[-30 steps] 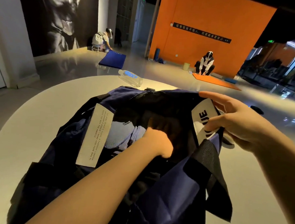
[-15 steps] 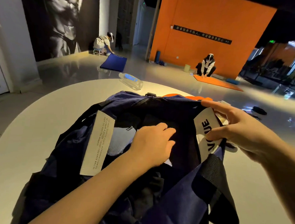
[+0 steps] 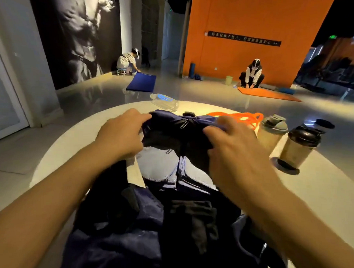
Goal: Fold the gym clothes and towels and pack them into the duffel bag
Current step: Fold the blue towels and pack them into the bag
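Observation:
A dark navy duffel bag point(image 3: 127, 239) lies open on the round white table point(image 3: 321, 201), stretching from the near edge to the middle. Inside its mouth I see folded pale blue-grey cloth point(image 3: 160, 167) and dark cloth point(image 3: 196, 219) nearer me. My left hand point(image 3: 121, 133) grips the far left rim of the bag, fingers curled over the fabric. My right hand point(image 3: 230, 144) grips the far right rim the same way. Between the two hands the black far end of the bag point(image 3: 184, 124) is bunched up.
A plastic water bottle point(image 3: 164, 100) lies on the table's far edge. An orange rope point(image 3: 243, 116) is coiled behind the bag. Two shaker cups point(image 3: 271, 132) point(image 3: 299, 145) stand to the right. Two people kneel at mats point(image 3: 142, 82) point(image 3: 267, 94) on the floor beyond.
My left hand came out of the bag's inside and took hold of the far left rim. My right hand let go of the white label flap and moved to the far right rim.

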A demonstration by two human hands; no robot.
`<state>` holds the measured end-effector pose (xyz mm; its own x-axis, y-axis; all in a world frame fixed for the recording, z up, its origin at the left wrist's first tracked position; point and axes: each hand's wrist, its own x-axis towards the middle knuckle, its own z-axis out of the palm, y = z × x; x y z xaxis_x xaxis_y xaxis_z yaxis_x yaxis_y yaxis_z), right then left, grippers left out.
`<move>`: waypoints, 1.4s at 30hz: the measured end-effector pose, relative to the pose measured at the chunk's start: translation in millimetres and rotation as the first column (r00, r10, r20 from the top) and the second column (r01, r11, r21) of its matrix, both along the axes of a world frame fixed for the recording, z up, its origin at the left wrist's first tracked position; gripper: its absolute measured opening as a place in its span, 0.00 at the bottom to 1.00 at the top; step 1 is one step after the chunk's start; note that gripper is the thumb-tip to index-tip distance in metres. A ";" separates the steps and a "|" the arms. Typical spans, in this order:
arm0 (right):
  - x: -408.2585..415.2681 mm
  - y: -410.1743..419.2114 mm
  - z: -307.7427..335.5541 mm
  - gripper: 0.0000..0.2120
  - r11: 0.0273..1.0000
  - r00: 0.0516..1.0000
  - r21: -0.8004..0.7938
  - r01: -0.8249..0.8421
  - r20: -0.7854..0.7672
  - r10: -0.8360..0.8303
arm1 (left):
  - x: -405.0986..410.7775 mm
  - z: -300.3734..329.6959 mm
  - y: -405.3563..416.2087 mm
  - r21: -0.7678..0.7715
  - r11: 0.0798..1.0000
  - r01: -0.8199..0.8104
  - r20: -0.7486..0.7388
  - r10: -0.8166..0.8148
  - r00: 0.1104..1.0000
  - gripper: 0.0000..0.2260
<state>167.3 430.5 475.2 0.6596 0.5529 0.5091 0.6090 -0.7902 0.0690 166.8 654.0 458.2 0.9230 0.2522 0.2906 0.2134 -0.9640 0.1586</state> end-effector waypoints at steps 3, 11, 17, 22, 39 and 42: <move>8.4 52.9 -19.1 0.13 0.989 0.904 -0.099 -0.111 -0.424 0.059 | -1.2 20.5 1.7 0.014 0.999 0.047 -0.050 -0.046 0.998 0.31; 87.8 125.3 -71.5 0.33 0.994 0.670 -0.084 0.076 -0.733 -0.114 | 3.2 30.2 11.4 0.001 0.994 0.113 -0.059 -0.113 0.992 0.31; 113.8 114.4 -74.1 0.32 0.990 0.596 -0.133 -0.043 -0.799 -0.082 | 2.0 21.8 29.9 -0.077 0.986 0.145 -0.040 -0.148 0.988 0.32; 111.3 117.4 -73.4 0.33 0.966 0.684 -0.236 -0.107 -0.723 -0.101 | 6.6 16.9 29.6 -0.120 0.984 0.134 -0.079 -0.144 0.986 0.33; 40.6 53.4 -57.0 0.22 0.937 0.964 -0.255 -0.238 -0.178 0.197 | 5.4 9.2 17.0 -0.121 0.984 0.128 -0.059 -0.136 0.989 0.33; 56.2 21.9 -32.7 0.16 0.965 0.998 -0.263 -0.017 0.049 0.031 | 10.5 17.8 13.4 -0.048 0.990 0.132 -0.089 -0.136 0.987 0.32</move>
